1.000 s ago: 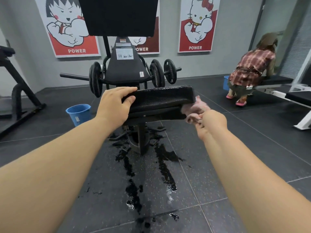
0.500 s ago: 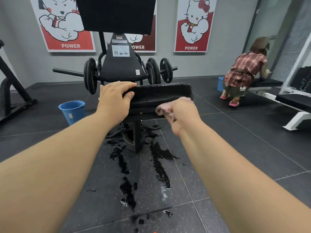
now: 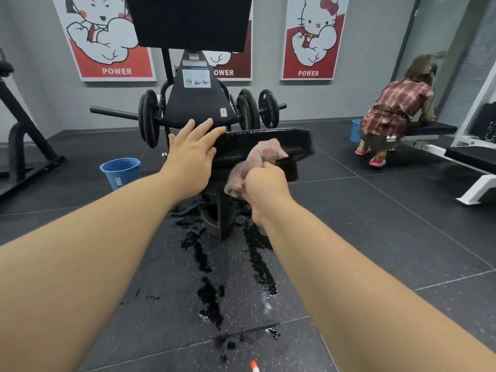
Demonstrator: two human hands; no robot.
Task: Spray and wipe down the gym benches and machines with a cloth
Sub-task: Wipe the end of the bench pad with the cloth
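Wiping is the step in hand: the right hand (image 3: 264, 186) bunches the pink cloth (image 3: 257, 157) in a tight grip against the wet seat pad (image 3: 281, 138), at its near edge. The left hand (image 3: 190, 159), grip wide and fingers straight, is at the pad's left end. Next, likely, the cloth sweeps the top.
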